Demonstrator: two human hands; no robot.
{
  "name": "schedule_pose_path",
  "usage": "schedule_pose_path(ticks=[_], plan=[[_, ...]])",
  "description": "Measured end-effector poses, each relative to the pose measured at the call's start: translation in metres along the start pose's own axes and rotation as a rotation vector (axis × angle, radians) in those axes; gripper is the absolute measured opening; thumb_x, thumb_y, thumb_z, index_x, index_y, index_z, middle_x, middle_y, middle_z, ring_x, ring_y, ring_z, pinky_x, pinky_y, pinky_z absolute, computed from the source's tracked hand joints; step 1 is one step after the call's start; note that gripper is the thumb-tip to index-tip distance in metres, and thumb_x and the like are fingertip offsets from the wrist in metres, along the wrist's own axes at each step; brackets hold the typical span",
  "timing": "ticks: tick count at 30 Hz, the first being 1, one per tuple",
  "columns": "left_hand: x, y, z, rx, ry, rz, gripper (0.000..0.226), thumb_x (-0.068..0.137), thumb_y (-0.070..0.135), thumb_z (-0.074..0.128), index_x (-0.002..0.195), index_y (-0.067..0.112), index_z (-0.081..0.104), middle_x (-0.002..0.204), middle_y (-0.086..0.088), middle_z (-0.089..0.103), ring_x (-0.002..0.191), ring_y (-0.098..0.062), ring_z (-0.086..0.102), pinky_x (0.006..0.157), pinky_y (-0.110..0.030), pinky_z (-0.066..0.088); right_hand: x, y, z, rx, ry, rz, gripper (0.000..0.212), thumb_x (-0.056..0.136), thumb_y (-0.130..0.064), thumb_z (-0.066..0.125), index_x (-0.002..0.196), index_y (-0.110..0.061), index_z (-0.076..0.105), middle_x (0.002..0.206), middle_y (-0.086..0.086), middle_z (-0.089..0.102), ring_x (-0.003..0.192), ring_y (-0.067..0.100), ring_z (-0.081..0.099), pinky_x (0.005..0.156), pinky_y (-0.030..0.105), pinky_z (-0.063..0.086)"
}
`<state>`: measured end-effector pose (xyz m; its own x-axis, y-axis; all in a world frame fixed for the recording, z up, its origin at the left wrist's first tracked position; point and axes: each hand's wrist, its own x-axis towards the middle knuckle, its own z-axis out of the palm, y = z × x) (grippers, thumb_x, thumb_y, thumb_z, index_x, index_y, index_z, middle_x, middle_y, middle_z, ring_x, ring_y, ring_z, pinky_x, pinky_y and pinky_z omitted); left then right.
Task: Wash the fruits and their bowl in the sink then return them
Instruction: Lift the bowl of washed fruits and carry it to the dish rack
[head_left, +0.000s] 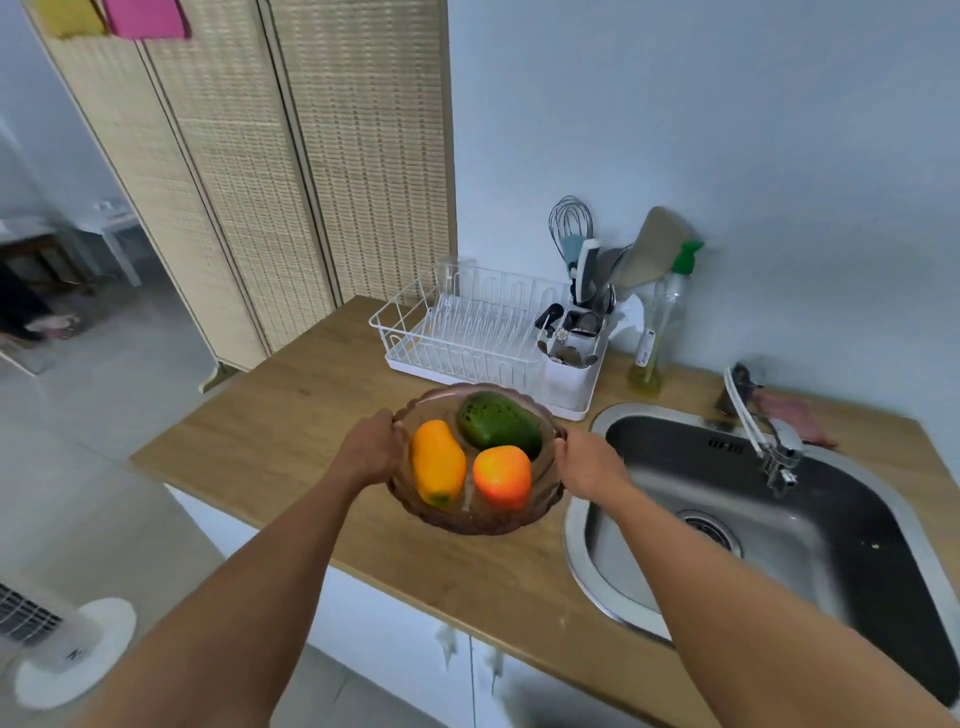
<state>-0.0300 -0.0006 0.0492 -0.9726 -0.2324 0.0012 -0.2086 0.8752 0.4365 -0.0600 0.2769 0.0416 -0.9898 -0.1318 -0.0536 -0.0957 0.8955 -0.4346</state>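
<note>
Over the tabletop (291, 431), just left of the sink (805, 519), is the bowl (467, 526): tinted glass, level, carrying a green fruit (498, 425) at the back, a yellow fruit (438, 462) on the left and an orange fruit (502, 475) at the front right, all lying loose and close together. Whether its base rests on the wood or clears it cannot be told.

Step in hand, by judgement: carrying the bowl across to the sink; no washing has begun. Recommended: hold it level so the fruits do not roll, keep the two grips opposed, clear the sink's rim, pass under the tap (769, 436), and set down gently, since glass on steel may chip.

Left hand (370, 451) grips the left rim; right hand (589, 462) grips the right rim, directly opposite. Fingers (387, 418) of both are curled close round the rim's edge. The tips beneath the rim are hidden.
</note>
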Motion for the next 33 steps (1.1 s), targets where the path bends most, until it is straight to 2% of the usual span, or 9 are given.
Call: schedule_pose_path(ticks=[4, 8, 11, 14, 18, 21, 24, 28, 33], plan=[[0.025, 0.007, -0.037, 0.008, 0.022, 0.005, 0.032, 0.101, 0.022, 0.037, 0.103, -0.002, 0.058, 0.111, -0.026, 0.062, 0.100, -0.039, 0.057, 0.077, -0.038, 0.041, 0.027, -0.023, -0.040, -0.049, 0.003, -0.083, 0.030, 0.101, -0.031, 0.033, 0.105, -0.007, 0.051, 0.111, 0.018, 0.061, 0.096, 0.034, 0.057, 0.072, 0.035, 0.040], [0.063, 0.023, -0.075, -0.001, 0.058, 0.035, 0.029, 0.101, 0.020, 0.039, 0.101, 0.001, 0.060, 0.106, -0.022, 0.063, 0.089, -0.033, 0.056, 0.072, -0.036, 0.042, 0.059, -0.045, -0.075, -0.049, 0.016, -0.108, 0.027, 0.102, -0.030, 0.035, 0.094, -0.009, 0.050, 0.094, 0.013, 0.057, 0.093, 0.033, 0.059, 0.076, 0.037, 0.046], [0.096, 0.035, -0.096, -0.003, 0.063, 0.055, 0.029, 0.101, 0.020, 0.039, 0.104, 0.002, 0.062, 0.104, -0.019, 0.062, 0.081, -0.028, 0.055, 0.067, -0.034, 0.042, 0.089, -0.053, -0.093, -0.039, 0.014, -0.102, 0.027, 0.101, -0.028, 0.035, 0.089, -0.009, 0.049, 0.087, 0.010, 0.053, 0.087, 0.031, 0.057, 0.074, 0.036, 0.045], [0.128, 0.046, -0.105, 0.018, 0.063, 0.055, 0.028, 0.100, 0.021, 0.041, 0.101, 0.002, 0.062, 0.098, -0.018, 0.063, 0.078, -0.030, 0.060, 0.068, -0.040, 0.051, 0.122, -0.055, -0.105, -0.054, 0.008, -0.099, 0.026, 0.101, -0.026, 0.035, 0.091, -0.008, 0.052, 0.087, 0.010, 0.054, 0.086, 0.029, 0.057, 0.072, 0.034, 0.043], [0.181, 0.053, -0.096, 0.008, 0.040, 0.064, 0.029, 0.099, 0.021, 0.043, 0.101, 0.000, 0.063, 0.102, -0.020, 0.065, 0.089, -0.031, 0.062, 0.078, -0.041, 0.050, 0.172, -0.054, -0.112, -0.090, 0.024, -0.078, 0.023, 0.102, -0.028, 0.036, 0.092, -0.013, 0.049, 0.090, 0.006, 0.053, 0.082, 0.024, 0.052, 0.073, 0.032, 0.039], [0.220, 0.054, -0.082, 0.043, 0.044, 0.065, 0.034, 0.101, 0.025, 0.040, 0.108, 0.001, 0.064, 0.106, -0.020, 0.065, 0.084, -0.027, 0.058, 0.067, -0.033, 0.042, 0.207, -0.049, -0.111, -0.115, 0.016, -0.058, 0.023, 0.102, -0.029, 0.035, 0.096, -0.012, 0.049, 0.099, 0.012, 0.059, 0.085, 0.025, 0.053, 0.074, 0.033, 0.041], [0.256, 0.054, -0.062, -0.009, 0.049, 0.049, 0.035, 0.101, 0.026, 0.037, 0.112, 0.002, 0.060, 0.112, -0.020, 0.063, 0.093, -0.030, 0.057, 0.073, -0.032, 0.039, 0.240, -0.043, -0.108, -0.135, 0.049, -0.055, 0.023, 0.102, -0.029, 0.036, 0.094, -0.011, 0.048, 0.108, 0.018, 0.062, 0.089, 0.031, 0.056, 0.072, 0.034, 0.041], [0.296, 0.047, -0.036, -0.054, 0.065, 0.021, 0.034, 0.100, 0.031, 0.036, 0.104, 0.006, 0.058, 0.105, -0.019, 0.063, 0.080, -0.025, 0.050, 0.071, -0.035, 0.038, 0.282, -0.039, -0.096, -0.185, 0.043, -0.042, 0.030, 0.102, -0.030, 0.035, 0.108, -0.008, 0.053, 0.113, 0.017, 0.062, 0.099, 0.032, 0.058, 0.074, 0.035, 0.041], [0.326, 0.036, -0.014, -0.039, 0.071, -0.021, 0.031, 0.099, 0.030, 0.037, 0.102, 0.007, 0.058, 0.104, -0.020, 0.064, 0.084, -0.030, 0.055, 0.069, -0.034, 0.038, 0.318, -0.040, -0.077, -0.188, 0.022, -0.020, 0.030, 0.103, -0.029, 0.035, 0.114, -0.007, 0.051, 0.115, 0.017, 0.061, 0.103, 0.033, 0.058, 0.073, 0.035, 0.041]])
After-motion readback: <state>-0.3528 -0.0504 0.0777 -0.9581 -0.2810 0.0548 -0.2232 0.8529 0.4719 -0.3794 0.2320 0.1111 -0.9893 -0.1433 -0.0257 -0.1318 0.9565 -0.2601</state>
